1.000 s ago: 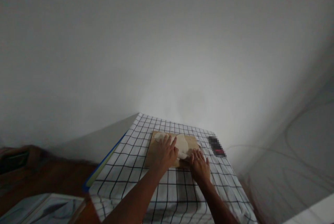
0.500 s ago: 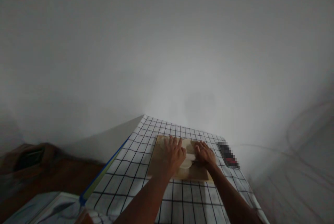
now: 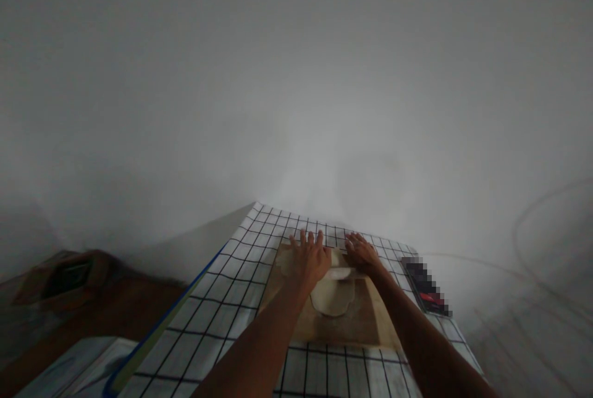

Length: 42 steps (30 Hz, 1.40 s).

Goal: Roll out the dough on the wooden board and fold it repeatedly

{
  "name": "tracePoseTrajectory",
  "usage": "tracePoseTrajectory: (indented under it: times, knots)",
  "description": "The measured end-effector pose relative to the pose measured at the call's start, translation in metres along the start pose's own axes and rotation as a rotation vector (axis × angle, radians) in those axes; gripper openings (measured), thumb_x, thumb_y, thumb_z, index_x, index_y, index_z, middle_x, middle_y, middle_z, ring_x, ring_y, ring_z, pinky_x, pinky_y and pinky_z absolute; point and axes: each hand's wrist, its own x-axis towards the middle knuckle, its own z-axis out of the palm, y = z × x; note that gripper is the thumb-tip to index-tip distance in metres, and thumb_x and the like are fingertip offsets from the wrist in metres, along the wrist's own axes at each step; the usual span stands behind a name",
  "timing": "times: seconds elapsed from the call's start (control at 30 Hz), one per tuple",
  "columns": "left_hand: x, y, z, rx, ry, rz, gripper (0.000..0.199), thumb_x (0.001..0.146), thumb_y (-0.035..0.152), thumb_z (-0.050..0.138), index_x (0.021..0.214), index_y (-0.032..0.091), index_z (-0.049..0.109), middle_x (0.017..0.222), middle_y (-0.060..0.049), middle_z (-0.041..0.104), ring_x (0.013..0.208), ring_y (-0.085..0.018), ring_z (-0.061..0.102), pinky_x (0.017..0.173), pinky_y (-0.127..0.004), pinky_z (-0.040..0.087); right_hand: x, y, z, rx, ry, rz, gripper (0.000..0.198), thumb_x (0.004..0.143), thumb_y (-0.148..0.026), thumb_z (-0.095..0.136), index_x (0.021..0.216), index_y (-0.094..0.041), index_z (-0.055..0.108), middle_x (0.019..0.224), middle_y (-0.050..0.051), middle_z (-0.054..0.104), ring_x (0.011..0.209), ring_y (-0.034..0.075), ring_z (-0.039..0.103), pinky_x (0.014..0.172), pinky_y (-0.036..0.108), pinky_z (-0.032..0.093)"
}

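A flat, rounded sheet of pale dough (image 3: 332,300) lies on a wooden board (image 3: 340,331). Across its far part runs a light-coloured rolling pin (image 3: 339,273), only its middle showing between my hands. My left hand (image 3: 311,260) presses palm down over the pin's left side, fingers spread and pointing away from me. Over the right side rests my right hand (image 3: 364,253), its fingers stretched forward past the pin. Another pale patch, perhaps dough, shows on the board left of my left hand; what it is I cannot tell.
The board sits on a white, black-checked tablecloth (image 3: 222,299) that meets a pale wall (image 3: 296,107). A dark, flat item with a red part (image 3: 426,290), pixelated, lies at the right edge. On the floor at left is a brown box (image 3: 69,277). Thin cables (image 3: 514,231) hang at right.
Both hands have moved forward with the rolling pin, toward the board's far edge. More of the dough now shows on the near side of the pin. The view has shifted slightly.
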Motion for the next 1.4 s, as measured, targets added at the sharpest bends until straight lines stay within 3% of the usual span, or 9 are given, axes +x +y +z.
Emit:
tracePoseTrajectory:
  times: [0.1,0.2,0.43,0.6,0.8,0.93,1.1,1.27,1.4]
  knots:
    - [-0.006,0.001,0.001,0.001,-0.020,0.025,0.052,0.094,0.030,0.049,0.143,0.013,0.056,0.145,-0.021,0.057,0.145,-0.043,0.038,0.116,-0.074,0.021,-0.020,-0.002,0.000,0.000,0.005,0.036,0.038,0.101,-0.033,0.046,0.135,-0.026,0.063,0.156,0.006,0.047,0.149,0.026,0.033,0.118,0.047,0.031]
    - [-0.018,0.002,-0.001,-0.008,-0.021,0.081,0.051,0.095,0.031,0.050,0.142,0.013,0.057,0.145,-0.021,0.058,0.146,-0.042,0.037,0.118,-0.074,0.018,-0.048,-0.007,-0.002,-0.004,0.029,0.131,0.042,0.104,-0.036,0.037,0.141,-0.027,0.057,0.158,0.007,0.044,0.150,0.025,0.031,0.116,0.050,0.032]
    - [-0.059,0.002,-0.009,-0.009,0.082,0.201,0.045,0.095,0.024,0.048,0.138,0.019,0.059,0.143,-0.013,0.061,0.147,-0.035,0.039,0.121,-0.066,0.021,-0.114,-0.035,-0.005,-0.038,0.103,0.325,0.048,0.106,-0.035,0.029,0.149,-0.027,0.047,0.161,0.007,0.040,0.148,0.025,0.034,0.117,0.051,0.030]
    - [-0.081,0.002,-0.018,-0.046,0.066,0.209,0.045,0.098,0.026,0.042,0.140,0.021,0.057,0.146,-0.008,0.060,0.146,-0.030,0.040,0.122,-0.058,0.025,-0.157,-0.057,-0.001,-0.049,0.190,0.314,0.050,0.107,-0.033,0.023,0.144,-0.025,0.054,0.155,0.007,0.049,0.147,0.023,0.038,0.119,0.049,0.027]
    - [-0.098,-0.004,-0.033,-0.101,0.048,0.245,0.046,0.099,0.027,0.041,0.142,0.018,0.056,0.148,-0.008,0.058,0.147,-0.028,0.040,0.123,-0.055,0.026,-0.193,-0.074,0.004,-0.049,0.206,0.324,0.056,0.107,-0.035,0.017,0.150,-0.021,0.048,0.162,0.007,0.038,0.153,0.022,0.026,0.122,0.049,0.024]
    - [-0.095,0.000,-0.032,-0.075,0.058,0.219,0.043,0.100,0.028,0.041,0.137,0.020,0.060,0.144,-0.008,0.061,0.143,-0.029,0.045,0.123,-0.058,0.024,-0.184,-0.070,0.002,-0.042,0.200,0.308,0.054,0.107,-0.036,0.019,0.147,-0.024,0.053,0.161,0.004,0.040,0.153,0.024,0.027,0.121,0.051,0.023]
    - [-0.079,0.004,-0.015,-0.015,0.118,0.195,0.039,0.099,0.026,0.043,0.133,0.017,0.062,0.139,-0.013,0.064,0.141,-0.032,0.048,0.122,-0.062,0.025,-0.140,-0.049,-0.005,-0.015,0.180,0.273,0.050,0.106,-0.034,0.023,0.144,-0.028,0.055,0.156,0.002,0.049,0.149,0.023,0.033,0.121,0.050,0.023]
    - [-0.052,0.001,0.003,0.003,0.154,0.167,0.032,0.097,0.025,0.051,0.125,0.022,0.065,0.134,-0.014,0.066,0.137,-0.035,0.051,0.118,-0.070,0.027,-0.085,-0.030,-0.013,-0.008,0.077,0.189,0.047,0.106,-0.034,0.025,0.140,-0.028,0.057,0.147,0.005,0.058,0.135,0.019,0.051,0.108,0.037,0.041]
    - [-0.025,0.002,0.001,0.031,0.019,0.110,0.027,0.097,0.024,0.049,0.109,0.023,0.073,0.117,-0.015,0.073,0.121,-0.037,0.062,0.107,-0.070,0.040,-0.044,-0.022,-0.015,-0.030,0.046,0.129,0.034,0.102,-0.036,0.042,0.118,-0.025,0.070,0.120,0.010,0.072,0.110,0.024,0.067,0.090,0.034,0.049]
